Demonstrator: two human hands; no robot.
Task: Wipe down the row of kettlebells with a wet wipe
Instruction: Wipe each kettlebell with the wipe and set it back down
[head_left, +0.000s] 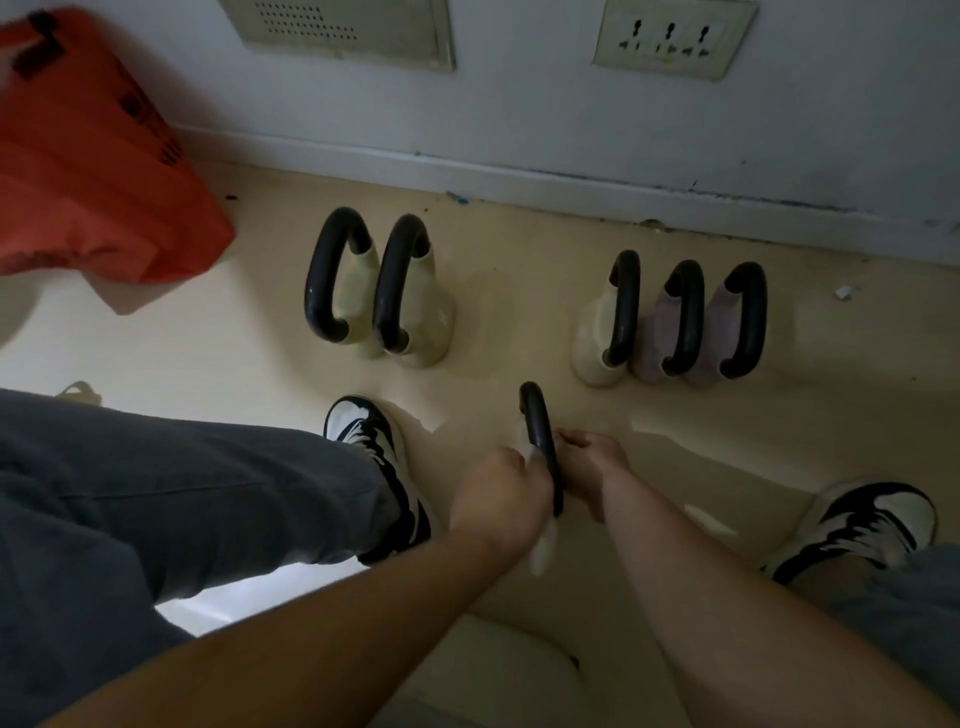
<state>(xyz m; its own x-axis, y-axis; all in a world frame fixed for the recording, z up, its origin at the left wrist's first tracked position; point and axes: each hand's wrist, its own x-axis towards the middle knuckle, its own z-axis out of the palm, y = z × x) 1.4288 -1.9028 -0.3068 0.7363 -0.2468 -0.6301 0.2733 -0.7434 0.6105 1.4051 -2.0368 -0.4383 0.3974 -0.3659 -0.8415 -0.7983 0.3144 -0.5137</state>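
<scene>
One kettlebell (538, 422) is held out of line at lower centre, in front of the gap in the row. Only its black handle can really be made out; the body is hidden behind the hands. The wet wipe (543, 546) is bunched in the left hand (497, 493), fingers curled round it and pressed to the handle's left side, with a tail of wipe hanging below the fist. The right hand (587, 462) is curled onto the handle from the other side, though how much is actually gripped can't be told.

Main risk imo: a damp handle gets slick, and if the right-side grip is loosened mid-rub the bell could be tipped or dropped, with the left sneaker (374, 452) just beside it. The body could also get skipped if only the handle is rubbed.

The rest are parked by the wall: two pale green kettlebells (426, 322) at centre, a third pale green one (592, 332) and two lilac kettlebells (724, 322) at right. They're packed touching, so neighbours could be knocked when one is pulled, and inner faces missed. A drying wipe would just smear dirt.
</scene>
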